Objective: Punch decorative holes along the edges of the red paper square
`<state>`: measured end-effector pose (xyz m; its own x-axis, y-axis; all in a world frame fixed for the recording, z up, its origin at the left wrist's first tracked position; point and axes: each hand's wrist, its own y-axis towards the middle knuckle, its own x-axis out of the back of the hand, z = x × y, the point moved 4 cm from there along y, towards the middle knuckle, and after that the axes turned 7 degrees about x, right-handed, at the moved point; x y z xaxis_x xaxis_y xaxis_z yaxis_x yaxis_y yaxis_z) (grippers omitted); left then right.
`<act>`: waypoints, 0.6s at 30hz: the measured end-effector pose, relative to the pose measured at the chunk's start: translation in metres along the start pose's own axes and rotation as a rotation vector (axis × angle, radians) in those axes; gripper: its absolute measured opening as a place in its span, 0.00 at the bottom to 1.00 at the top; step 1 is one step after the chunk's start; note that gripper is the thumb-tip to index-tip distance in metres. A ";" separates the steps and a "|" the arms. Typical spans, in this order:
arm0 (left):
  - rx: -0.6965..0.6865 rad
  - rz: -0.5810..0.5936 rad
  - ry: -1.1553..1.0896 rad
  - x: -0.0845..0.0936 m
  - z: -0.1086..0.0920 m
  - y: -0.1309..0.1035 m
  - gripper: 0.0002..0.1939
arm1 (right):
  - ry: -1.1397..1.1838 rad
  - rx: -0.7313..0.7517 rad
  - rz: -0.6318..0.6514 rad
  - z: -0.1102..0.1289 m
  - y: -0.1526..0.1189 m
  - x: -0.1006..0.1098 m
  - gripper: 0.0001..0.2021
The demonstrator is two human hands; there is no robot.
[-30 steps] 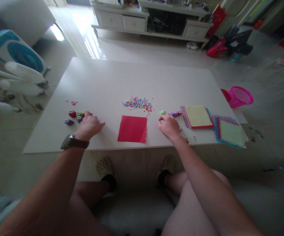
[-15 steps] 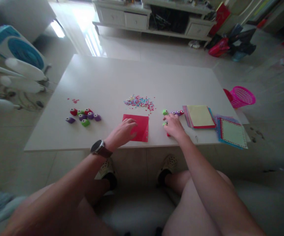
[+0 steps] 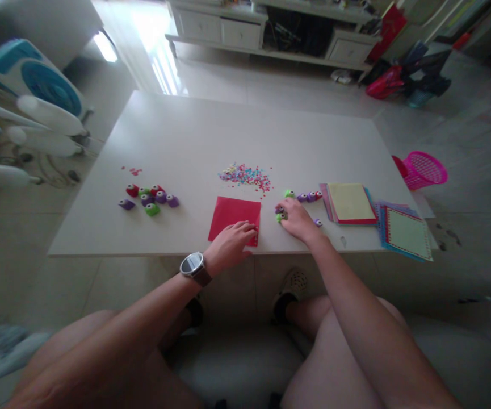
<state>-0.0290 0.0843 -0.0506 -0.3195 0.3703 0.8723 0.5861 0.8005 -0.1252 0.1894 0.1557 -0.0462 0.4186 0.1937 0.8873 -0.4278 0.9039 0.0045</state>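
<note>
A red sheet of paper [image 3: 230,215] lies near the front edge of the table. Over its lower right corner rests my left hand [image 3: 232,241], fingers stretched out and thumb apart; a row of small marks or holes runs along that side. My right hand [image 3: 296,218] is closed around a small craft punch [image 3: 280,209], purple with a round top. Just under those fingertips sits a green punch [image 3: 280,217]. Behind the hand stand another green punch [image 3: 289,193] and a row of purple and red ones [image 3: 311,196]. One purple punch [image 3: 318,222] is right of my wrist.
Punched confetti [image 3: 247,177] is heaped behind the red paper. Several more punches [image 3: 151,199] cluster at the left, with a few red bits [image 3: 135,171] behind them. Stacked coloured paper [image 3: 347,201] and bordered sheets [image 3: 407,232] lie right. A pink basket [image 3: 426,170] stands beyond the table.
My left hand has moved right and toward me, onto the paper's lower right corner. My right hand has shifted slightly left, with a purple punch now showing at its fingertips.
</note>
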 end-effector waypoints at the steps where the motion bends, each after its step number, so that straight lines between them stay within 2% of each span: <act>1: 0.002 0.000 0.001 0.000 0.001 0.000 0.28 | -0.014 -0.003 -0.008 0.000 0.000 0.000 0.21; 8: 0.029 0.003 0.033 0.003 -0.001 0.000 0.26 | -0.019 -0.152 -0.095 -0.006 -0.005 0.002 0.20; 14: 0.056 0.021 0.107 0.009 -0.008 0.000 0.17 | -0.007 -0.284 -0.031 -0.010 -0.006 0.000 0.15; 18: 0.009 0.011 0.019 0.009 -0.009 0.001 0.09 | -0.037 -0.285 0.021 -0.007 -0.007 0.002 0.12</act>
<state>-0.0248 0.0841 -0.0381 -0.2990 0.3703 0.8795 0.5828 0.8006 -0.1389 0.1986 0.1525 -0.0481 0.3803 0.2043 0.9020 -0.1912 0.9716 -0.1395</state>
